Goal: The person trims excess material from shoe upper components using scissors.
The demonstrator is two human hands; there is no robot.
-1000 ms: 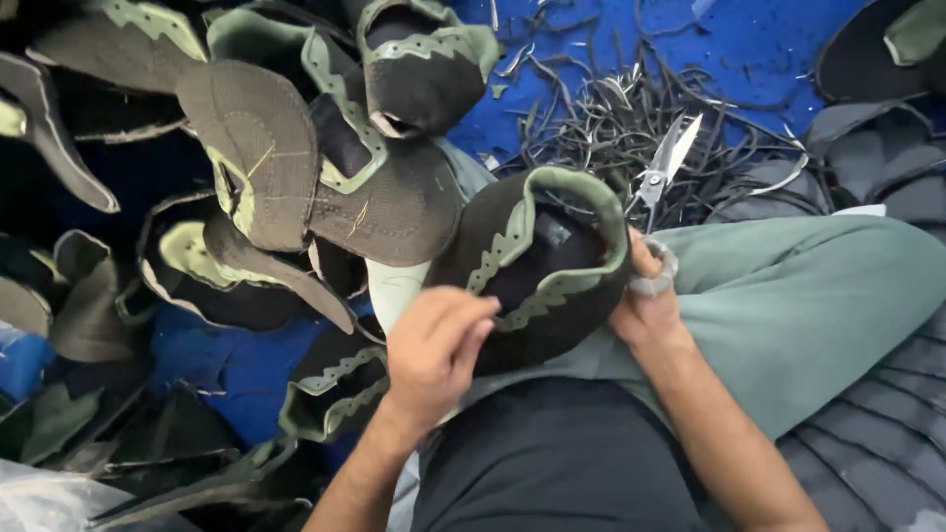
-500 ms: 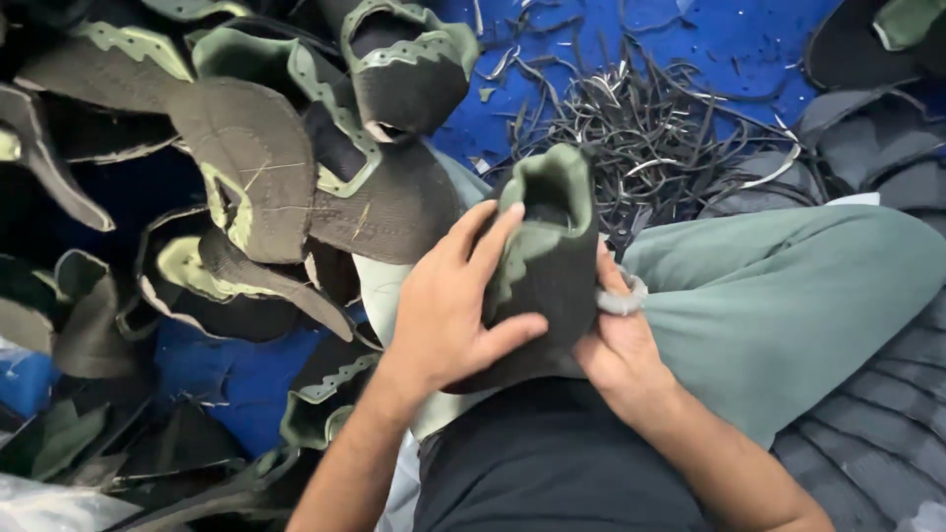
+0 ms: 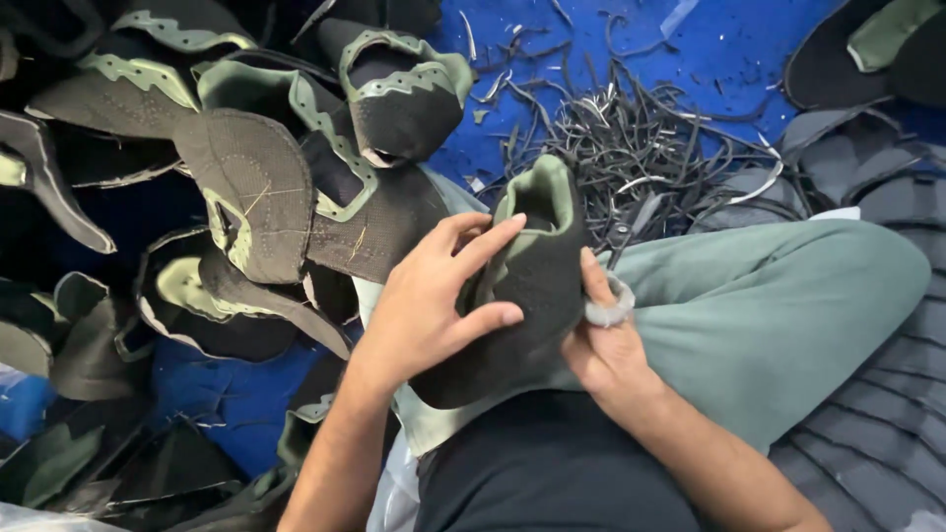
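I hold a dark knit shoe upper [image 3: 537,286] with a pale green collar over my lap. My left hand [image 3: 429,300] grips its left side, fingers spread across the knit and thumb on the front. From the right, my right hand [image 3: 601,345] pinches the same upper; a grey ring-like loop sits on its thumb. The upper stands almost upright, with its green opening facing away from me.
A heap of similar dark and green shoe uppers [image 3: 246,197] fills the left half on a blue sheet [image 3: 729,49]. A pile of thin dark trimmed strips [image 3: 641,148] lies ahead. My green-trousered leg [image 3: 788,305] stretches right; dark flat pieces [image 3: 867,443] lie at right.
The upper was turned from lying open-side up to standing on end. My left hand moved from its lower edge up onto its side; the right hand slid lower.
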